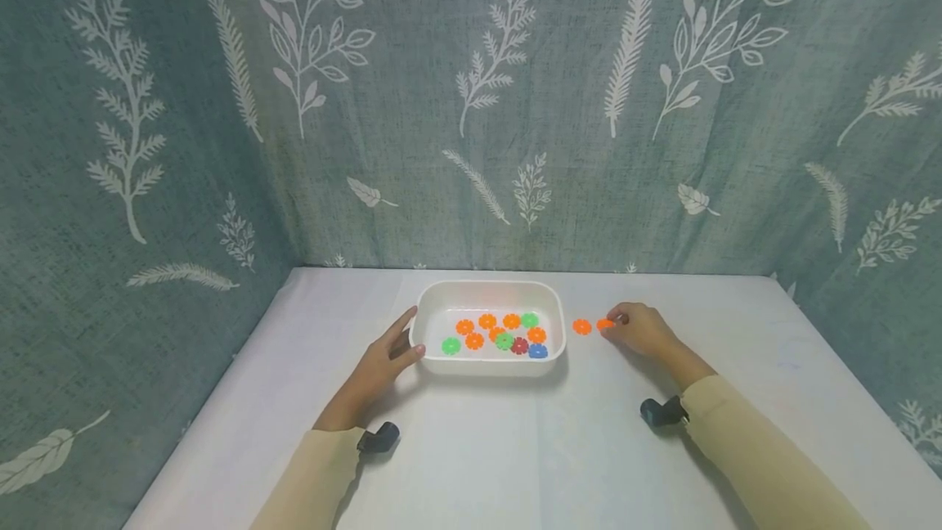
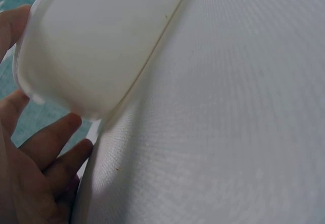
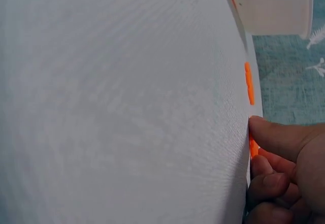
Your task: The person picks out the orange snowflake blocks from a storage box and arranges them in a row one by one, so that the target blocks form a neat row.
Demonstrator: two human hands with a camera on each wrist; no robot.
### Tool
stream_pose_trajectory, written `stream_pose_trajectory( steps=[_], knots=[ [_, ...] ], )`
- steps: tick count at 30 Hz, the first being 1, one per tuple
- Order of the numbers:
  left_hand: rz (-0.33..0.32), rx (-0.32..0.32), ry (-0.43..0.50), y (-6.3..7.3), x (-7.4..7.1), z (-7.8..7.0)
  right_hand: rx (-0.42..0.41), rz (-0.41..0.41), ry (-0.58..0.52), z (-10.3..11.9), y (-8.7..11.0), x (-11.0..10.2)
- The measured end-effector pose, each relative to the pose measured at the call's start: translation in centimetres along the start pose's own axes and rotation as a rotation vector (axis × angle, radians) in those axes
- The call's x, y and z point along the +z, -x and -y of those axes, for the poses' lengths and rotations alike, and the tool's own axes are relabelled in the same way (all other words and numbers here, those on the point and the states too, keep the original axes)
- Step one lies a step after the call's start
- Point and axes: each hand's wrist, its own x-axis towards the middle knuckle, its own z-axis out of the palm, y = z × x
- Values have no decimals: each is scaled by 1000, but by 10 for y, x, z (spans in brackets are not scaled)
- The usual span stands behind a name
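Observation:
My left hand (image 1: 379,366) holds the left end of a white plastic tray (image 1: 486,368), with the thumb on the front corner of its rim and the index fingertip farther back along it. In the left wrist view, the other fingers (image 2: 53,137) spread below the rim beside the tray wall. To the right of the tray, my right hand (image 1: 640,330) pinches an orange notched disc (image 1: 605,324) between thumb and fingers, low at the tabletop. A second orange disc (image 1: 582,326) lies flat between that hand and the tray.
Inside the tray lie several orange discs (image 1: 474,341), green discs (image 1: 451,346), a red disc (image 1: 519,346) and a blue piece (image 1: 538,351). A white cloth covers the table (image 1: 471,448). Behind it hangs a leaf-patterned green curtain (image 1: 412,186).

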Motion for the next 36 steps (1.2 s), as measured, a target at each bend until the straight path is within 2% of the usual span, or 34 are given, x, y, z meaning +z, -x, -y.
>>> stream_pose_trajectory(
  steps=[21,26,28,36],
  knots=[
    [-4,-13,0,0,1,-2,12,-1,-11,-2,-3,4],
    [-8,-10,-2,-1,0,-2,21,33,-27,2,-7,-6],
    [-10,-8,-8,-1,0,-2,1,42,-29,5,-10,-13],
    [8,3,15,-1,0,-2,-17,14,-48,31,-14,-28]
  ],
)
